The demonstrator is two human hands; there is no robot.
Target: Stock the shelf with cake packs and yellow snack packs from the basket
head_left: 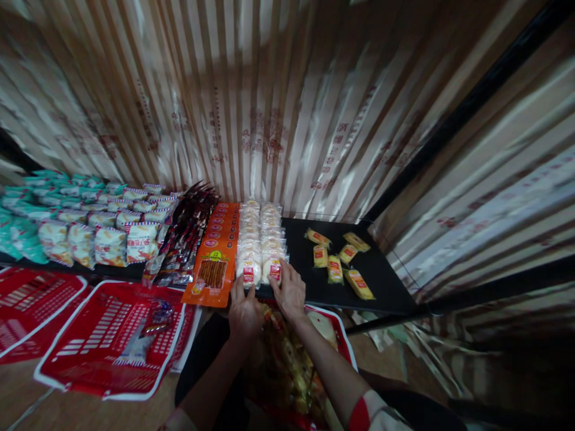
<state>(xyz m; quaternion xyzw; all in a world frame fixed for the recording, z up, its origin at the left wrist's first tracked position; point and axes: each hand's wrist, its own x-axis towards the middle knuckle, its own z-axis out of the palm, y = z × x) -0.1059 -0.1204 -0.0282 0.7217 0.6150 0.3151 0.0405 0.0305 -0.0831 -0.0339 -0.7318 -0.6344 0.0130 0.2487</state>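
Observation:
Two rows of clear-wrapped round white pastries with red labels stand on a black shelf (299, 239). My left hand (245, 314) has its fingertips at the lower edge of the front wrapped pastry (249, 272) in the left row. My right hand (290, 292) has its thumb and fingers around the front wrapped pastry (272, 269) in the right row. Left of these rows lies an orange snack packet (211, 272) with brown sticks showing through its window. Several small yellow packets (335, 268) lie loose on the right of the shelf.
Dark red packets (191, 230), white snack bags (110, 244) and green bags (27, 236) fill the shelf's left side. Red baskets (105, 383) stand below. Another basket (344, 335) with packets sits beneath my arms. A black post (431, 131) and printed sheeting (251, 90) stand behind.

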